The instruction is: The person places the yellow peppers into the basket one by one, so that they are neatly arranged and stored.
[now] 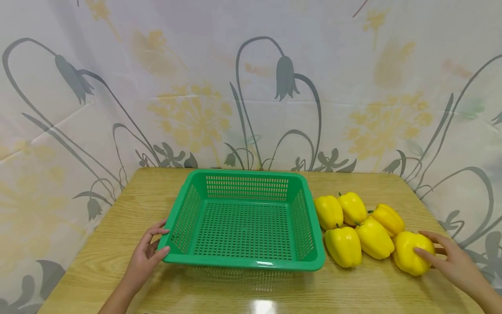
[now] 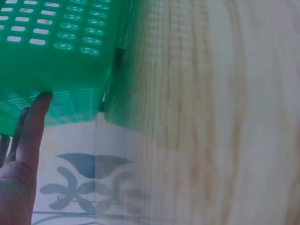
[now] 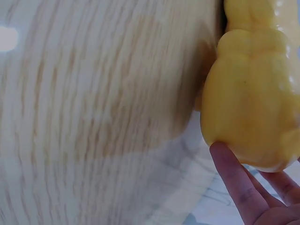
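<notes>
The green basket [image 1: 243, 262] is set at the centre of the frame, its left rim touched by the left hand [image 1: 146, 258], thumb and forefinger spread apart. At lower right, a yellow pepper [image 1: 412, 255] is gripped between thumb and fingers of the right hand [image 1: 452, 261]. Five more peppers [image 1: 343, 247] are grouped beside the basket on the wooden table [image 1: 341, 290].

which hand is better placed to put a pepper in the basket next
Probably the right hand: its thumb and fingers already grip the rightmost pepper. The left hand touches the basket at its left rim, across from the peppers.
</notes>
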`<state>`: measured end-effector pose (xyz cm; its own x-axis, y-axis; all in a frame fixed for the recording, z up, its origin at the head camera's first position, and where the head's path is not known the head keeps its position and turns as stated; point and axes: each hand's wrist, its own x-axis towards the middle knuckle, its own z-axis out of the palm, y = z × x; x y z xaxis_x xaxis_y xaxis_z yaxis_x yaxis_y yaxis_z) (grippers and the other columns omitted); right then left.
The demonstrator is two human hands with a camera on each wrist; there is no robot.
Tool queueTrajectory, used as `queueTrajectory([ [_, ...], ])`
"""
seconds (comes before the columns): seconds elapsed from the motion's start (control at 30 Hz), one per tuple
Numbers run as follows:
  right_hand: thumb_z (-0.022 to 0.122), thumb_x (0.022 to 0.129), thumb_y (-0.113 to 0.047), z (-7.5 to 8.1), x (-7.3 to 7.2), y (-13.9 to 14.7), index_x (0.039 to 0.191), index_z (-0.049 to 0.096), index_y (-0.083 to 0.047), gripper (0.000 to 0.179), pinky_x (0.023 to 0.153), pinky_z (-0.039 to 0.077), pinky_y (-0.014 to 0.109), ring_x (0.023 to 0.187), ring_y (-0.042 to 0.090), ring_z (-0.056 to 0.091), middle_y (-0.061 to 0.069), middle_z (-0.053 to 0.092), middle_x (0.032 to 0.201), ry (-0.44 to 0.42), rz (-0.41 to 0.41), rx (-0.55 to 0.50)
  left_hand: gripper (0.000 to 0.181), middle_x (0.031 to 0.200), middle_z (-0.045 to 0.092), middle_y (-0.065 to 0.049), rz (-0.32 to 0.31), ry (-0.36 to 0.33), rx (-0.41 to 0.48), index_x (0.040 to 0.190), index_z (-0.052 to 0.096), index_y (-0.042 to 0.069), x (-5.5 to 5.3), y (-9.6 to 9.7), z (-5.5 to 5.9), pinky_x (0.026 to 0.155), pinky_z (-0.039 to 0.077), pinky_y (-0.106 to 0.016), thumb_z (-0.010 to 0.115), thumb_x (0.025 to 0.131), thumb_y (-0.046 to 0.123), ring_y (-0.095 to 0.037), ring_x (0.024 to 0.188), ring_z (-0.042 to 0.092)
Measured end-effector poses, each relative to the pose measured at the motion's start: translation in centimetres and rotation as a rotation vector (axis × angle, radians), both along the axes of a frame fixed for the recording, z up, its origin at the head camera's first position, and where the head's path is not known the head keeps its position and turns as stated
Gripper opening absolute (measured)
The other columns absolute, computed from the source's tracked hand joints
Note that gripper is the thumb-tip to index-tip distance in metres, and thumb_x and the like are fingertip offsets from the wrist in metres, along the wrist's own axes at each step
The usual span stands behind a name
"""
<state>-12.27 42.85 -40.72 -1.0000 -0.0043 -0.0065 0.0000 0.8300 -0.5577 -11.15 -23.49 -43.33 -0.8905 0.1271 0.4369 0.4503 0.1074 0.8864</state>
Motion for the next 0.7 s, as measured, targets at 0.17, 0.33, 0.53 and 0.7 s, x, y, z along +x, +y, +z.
queueTrajectory([
  [0.17, 0.053, 0.095, -0.028, 0.5, 0.1, 0.0, 0.133, 0.029, 0.016, 0.062, 0.056, 0.051, 0.030, 0.100, 0.062, 0.041, 0.042, 0.031, 0.125, 0.012, -0.031, -0.017, 0.031, 0.140, 0.032, 0.000, -0.009, 0.002, 0.013, 0.117, 0.040, -0.010, 0.0, 0.0, -0.1, 0.091, 0.038, -0.014, 0.044, 0.087, -0.015, -0.003, 0.118, 0.043],
  [0.33, 0.054, 0.095, -0.027, 1.3, 0.1, -0.3, 0.133, 0.030, 0.015, 0.062, 0.054, 0.050, 0.030, 0.099, 0.061, 0.042, 0.041, 0.033, 0.124, 0.051, -0.051, 0.008, 0.031, 0.141, 0.031, -0.005, -0.003, 0.021, 0.008, 0.117, 0.040, -0.011, -0.1, 0.1, -0.1, 0.094, 0.032, -0.013, 0.044, 0.086, -0.016, -0.005, 0.123, 0.036],
  [0.53, 0.054, 0.095, -0.026, 2.5, 0.0, -1.0, 0.134, 0.029, 0.015, 0.062, 0.057, 0.052, 0.041, 0.099, 0.060, 0.042, 0.042, 0.031, 0.125, 0.078, -0.048, 0.022, 0.031, 0.145, 0.029, -0.012, 0.000, 0.044, 0.014, 0.115, 0.041, -0.013, -0.2, 0.1, 0.0, 0.094, 0.026, -0.013, 0.045, 0.085, -0.017, -0.009, 0.129, 0.028],
  [0.7, 0.054, 0.095, -0.029, 3.5, -0.1, -1.6, 0.135, 0.028, 0.014, 0.064, 0.059, 0.049, 0.053, 0.100, 0.059, 0.041, 0.041, 0.031, 0.127, 0.083, -0.046, 0.030, 0.031, 0.145, 0.031, -0.009, -0.002, 0.053, 0.013, 0.114, 0.041, -0.013, -0.4, 0.1, 0.0, 0.094, 0.026, -0.013, 0.045, 0.084, -0.018, -0.009, 0.129, 0.029],
])
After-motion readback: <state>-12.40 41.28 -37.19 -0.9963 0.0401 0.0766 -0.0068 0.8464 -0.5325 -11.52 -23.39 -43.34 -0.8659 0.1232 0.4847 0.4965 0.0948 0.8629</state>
